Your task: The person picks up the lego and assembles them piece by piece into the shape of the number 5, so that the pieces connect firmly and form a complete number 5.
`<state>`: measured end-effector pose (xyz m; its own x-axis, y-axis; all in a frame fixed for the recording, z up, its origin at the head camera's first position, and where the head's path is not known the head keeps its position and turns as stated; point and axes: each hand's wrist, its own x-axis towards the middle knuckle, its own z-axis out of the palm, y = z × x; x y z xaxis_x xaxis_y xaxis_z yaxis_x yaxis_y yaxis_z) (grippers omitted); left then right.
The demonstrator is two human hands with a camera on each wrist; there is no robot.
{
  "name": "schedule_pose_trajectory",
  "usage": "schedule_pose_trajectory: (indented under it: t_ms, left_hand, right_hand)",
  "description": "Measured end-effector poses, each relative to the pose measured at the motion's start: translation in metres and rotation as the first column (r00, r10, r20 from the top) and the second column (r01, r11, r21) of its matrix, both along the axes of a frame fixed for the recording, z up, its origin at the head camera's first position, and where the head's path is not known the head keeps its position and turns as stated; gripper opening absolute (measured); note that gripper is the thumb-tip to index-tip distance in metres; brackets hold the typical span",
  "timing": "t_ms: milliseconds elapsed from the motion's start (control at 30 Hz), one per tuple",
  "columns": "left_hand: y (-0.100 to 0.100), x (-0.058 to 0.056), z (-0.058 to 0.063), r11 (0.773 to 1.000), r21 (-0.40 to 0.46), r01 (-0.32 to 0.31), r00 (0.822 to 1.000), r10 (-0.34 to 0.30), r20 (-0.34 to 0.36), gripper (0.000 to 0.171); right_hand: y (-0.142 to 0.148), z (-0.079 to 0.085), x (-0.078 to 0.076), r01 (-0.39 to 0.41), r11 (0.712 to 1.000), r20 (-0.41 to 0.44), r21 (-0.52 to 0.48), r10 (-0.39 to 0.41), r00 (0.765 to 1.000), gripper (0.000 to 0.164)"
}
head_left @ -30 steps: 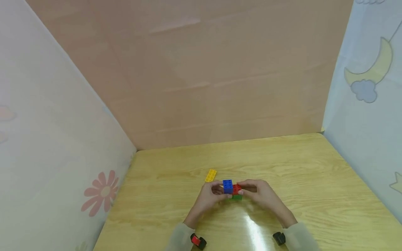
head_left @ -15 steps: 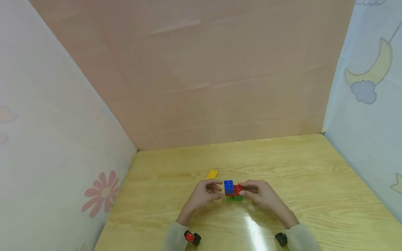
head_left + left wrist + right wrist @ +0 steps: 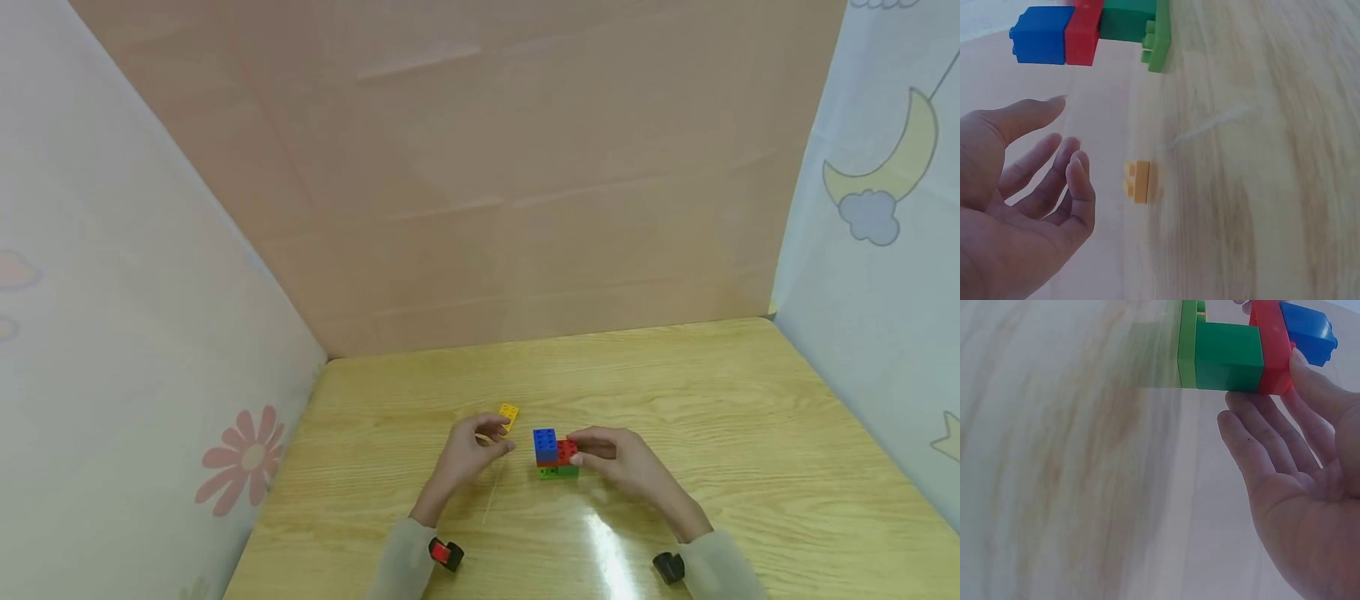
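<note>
1. Stacking toy bricks looks like the work in hand; most of it seems done, judging by what's in view.
2. Built so far: one stack [image 3: 547, 455] on the wood-grain table [image 3: 675, 392], between the hands. Bottom up: light green plate [image 3: 1160, 37], dark green brick [image 3: 1229, 359], red brick [image 3: 567, 451], blue brick [image 3: 546, 446].
3. Blue sits on the left end of red; red studs bare on the right. Dark green covers only the right part of the plate; light green studs show at left, with red overhanging them.
4. Left over: yellow brick [image 3: 509, 413], loose on the table, studs up, beyond the left hand and apart from the stack. Probably the last piece to add; no other loose one visible.
5. Left hand [image 3: 462, 454]: released, fingers loosely curved, thumb spread away, holding nothing. Near yellow; the left wrist view shows a gap, so no contact.
6. Right hand [image 3: 628, 460]: pinching red's right end, thumb in front, forefinger behind; likely steadying the stack. Lower fingers loosely bent.
</note>
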<state>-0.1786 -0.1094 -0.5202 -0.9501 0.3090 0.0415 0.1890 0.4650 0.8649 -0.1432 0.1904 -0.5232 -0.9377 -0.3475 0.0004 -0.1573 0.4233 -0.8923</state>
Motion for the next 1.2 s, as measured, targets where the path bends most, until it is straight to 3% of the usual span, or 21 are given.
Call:
schedule_pose_trajectory:
  t_ms: [467,767,1200]
  left_hand:
    - [0.001,-0.01,-0.01,0.984,-0.156,-0.084,0.99,0.065,-0.123,0.039]
    - [0.004,-0.019,-0.016,0.963,-0.246,-0.109,0.993,0.096,-0.062,0.047]
    - [0.008,-0.03,-0.02,0.954,-0.274,-0.122,0.992,0.127,-0.002,0.054]
  right_hand:
    - [-0.001,0.003,0.001,-0.001,1.0,0.008,-0.003,0.001,1.0,0.043]
    - [-0.001,0.003,0.0,0.01,1.0,0.015,0.0,-0.01,1.0,0.042]
    - [-0.001,0.003,0.0,0.013,1.0,0.022,-0.003,-0.013,1.0,0.041]
